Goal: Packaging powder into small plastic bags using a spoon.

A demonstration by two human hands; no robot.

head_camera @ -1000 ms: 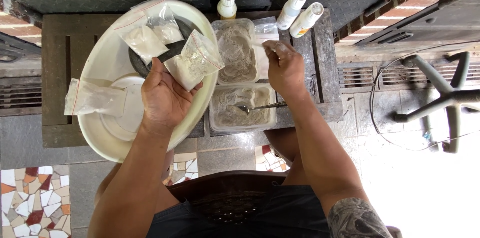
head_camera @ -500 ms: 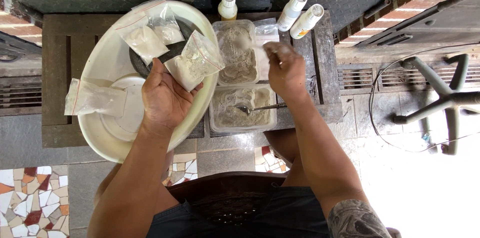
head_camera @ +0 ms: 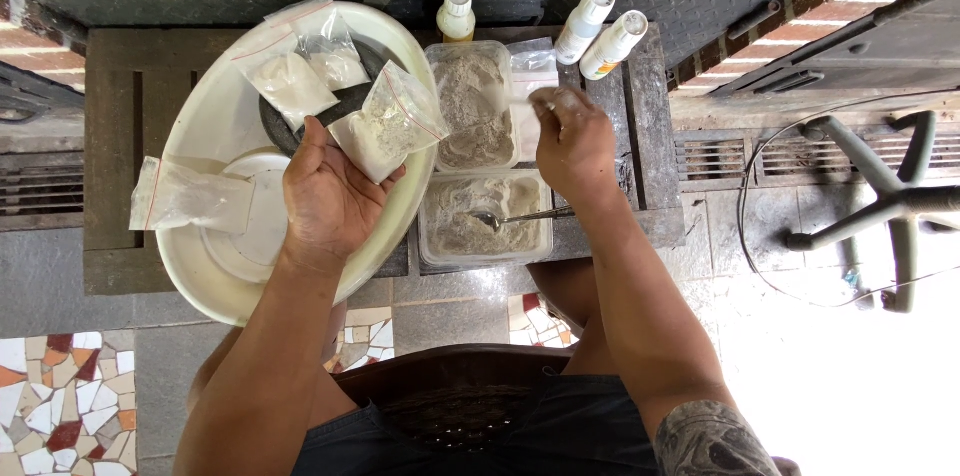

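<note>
A: What is held in the left hand (head_camera: 325,198)?

B: A small clear bag of pale powder (head_camera: 385,131) is rested on the upturned palm and steadied by the fingers, above the rim of a wide cream basin (head_camera: 200,266).

A: And the right hand (head_camera: 572,141)?

B: It is raised over the gap between two clear tubs, with fingertips pinched together on something small and pale; what exactly is gripped cannot be told. The two hands are kept apart, the tubs lying between them.

A: How are the tubs arranged?

B: The farther tub (head_camera: 470,106) is filled with grey-brown powder. The nearer tub (head_camera: 485,221) is partly filled, and a metal spoon (head_camera: 520,218) is laid in it with its handle pointing toward the right arm.

A: What else is seen?

B: Two more filled bags (head_camera: 300,71) are laid in the basin's far side, and another bag (head_camera: 190,198) is draped over its left rim. Three small bottles (head_camera: 585,21) are stood beyond the tubs on a dark wooden bench (head_camera: 115,136).
</note>
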